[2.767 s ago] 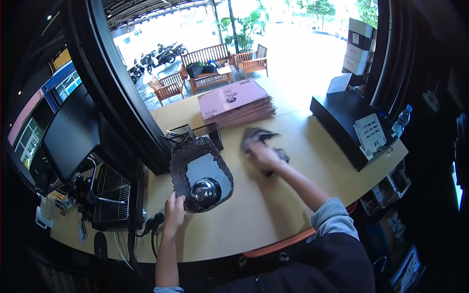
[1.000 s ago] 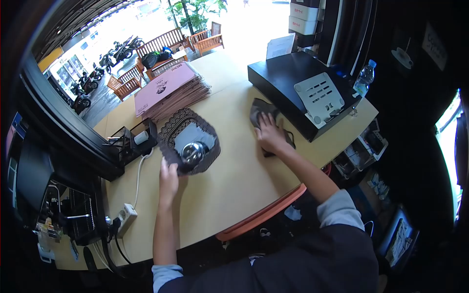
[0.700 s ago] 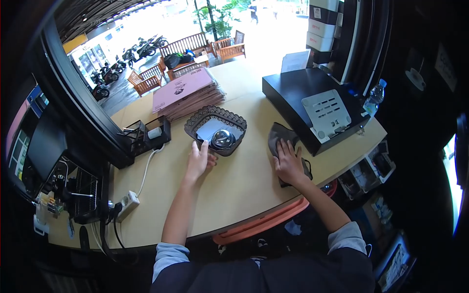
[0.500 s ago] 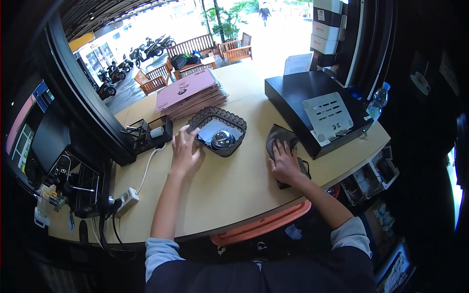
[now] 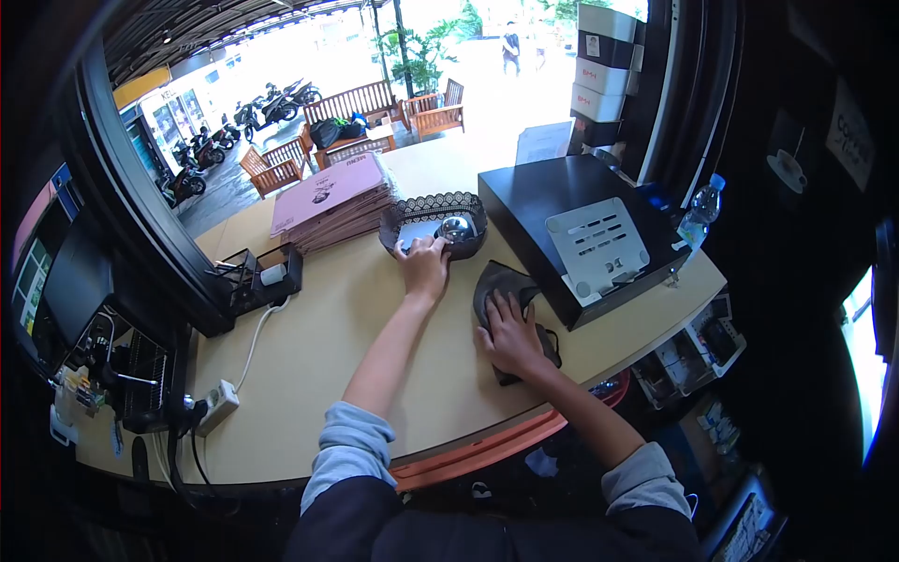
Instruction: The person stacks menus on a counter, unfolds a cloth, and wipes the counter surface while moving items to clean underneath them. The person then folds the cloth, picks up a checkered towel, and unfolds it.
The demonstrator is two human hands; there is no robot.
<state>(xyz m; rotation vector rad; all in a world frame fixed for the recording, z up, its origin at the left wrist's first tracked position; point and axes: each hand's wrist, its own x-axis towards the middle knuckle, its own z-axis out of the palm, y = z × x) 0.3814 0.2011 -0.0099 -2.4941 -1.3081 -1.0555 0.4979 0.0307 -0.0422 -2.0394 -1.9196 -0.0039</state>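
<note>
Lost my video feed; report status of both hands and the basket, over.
Left hand at near rim of basket, silver bell inside. Right hand spread on dark cloth. Black box close right of basket, menu stack close left.

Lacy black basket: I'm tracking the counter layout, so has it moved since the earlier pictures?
Yes: the basket has shifted rightward, closer to the black box.

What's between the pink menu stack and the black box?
Head view: the dark lacy basket, holding a shiny dome, sits between menu stack and black box, the left hand at its near rim.
</note>
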